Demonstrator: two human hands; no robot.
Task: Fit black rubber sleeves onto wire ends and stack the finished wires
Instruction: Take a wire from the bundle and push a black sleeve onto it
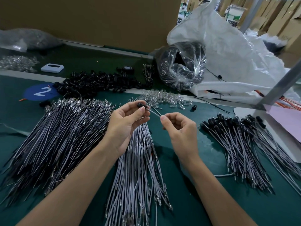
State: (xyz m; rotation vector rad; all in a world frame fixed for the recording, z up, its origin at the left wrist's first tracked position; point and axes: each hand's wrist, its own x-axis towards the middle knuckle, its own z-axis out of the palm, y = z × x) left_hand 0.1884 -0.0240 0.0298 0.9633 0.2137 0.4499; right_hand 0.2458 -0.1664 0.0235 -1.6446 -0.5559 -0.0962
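Pinching a black rubber sleeve (140, 105) between thumb and forefinger, the left hand (125, 128) is holding it up over the green table (195, 193). Its lower fingers are curling over the top of a bundle of grey wires (138, 168), which is fanning out toward the near edge. The right hand (180, 129) is pinching a single wire (154, 112) between thumb and forefinger, with the other fingers tucked in. That wire is running up and left from the pinch to the sleeve and meeting it; whether its end is sitting inside the sleeve, I cannot tell.

A big pile of wires (57, 128) is lying to the left of the hands, metal ends pointing away. A stack of finished wires (236, 141), each wearing a black cap at its far end, is resting to the right, well apart from the bundle. A heap of loose black sleeves (97, 84) is sitting farther back, beside a blue sticker (41, 92) showing a 2. Small clear parts (162, 98) are lying just beyond the hands, and a clear bag (180, 69) of dark parts is leaning against a white sack (228, 54).
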